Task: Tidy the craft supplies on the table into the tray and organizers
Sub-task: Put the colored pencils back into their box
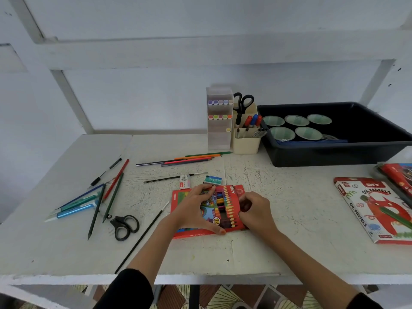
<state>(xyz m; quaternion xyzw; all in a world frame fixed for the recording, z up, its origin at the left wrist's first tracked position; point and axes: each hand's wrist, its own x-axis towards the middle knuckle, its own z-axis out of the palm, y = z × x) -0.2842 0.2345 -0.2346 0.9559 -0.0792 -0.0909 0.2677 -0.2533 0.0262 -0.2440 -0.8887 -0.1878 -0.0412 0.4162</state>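
Note:
A red box of coloured pencils [231, 198] lies flat near the table's front middle. My left hand [196, 210] spans it, fingers at the far edge and thumb at the near edge. My right hand [256, 210] grips the box's right side with curled fingers. A dark tray [334, 152] with several green cups stands at the back right. Beside it are a cream organizer [246, 141] with scissors and markers and a clear marker holder [219, 134].
Loose coloured pencils [185, 160] lie behind the box, pens and pencils [89, 201] and black scissors [123, 226] at the left. A thin brush [142, 237], an eraser [185, 181] and a staples box [213, 179] are nearby. An oil pastels box [374, 210] lies at right.

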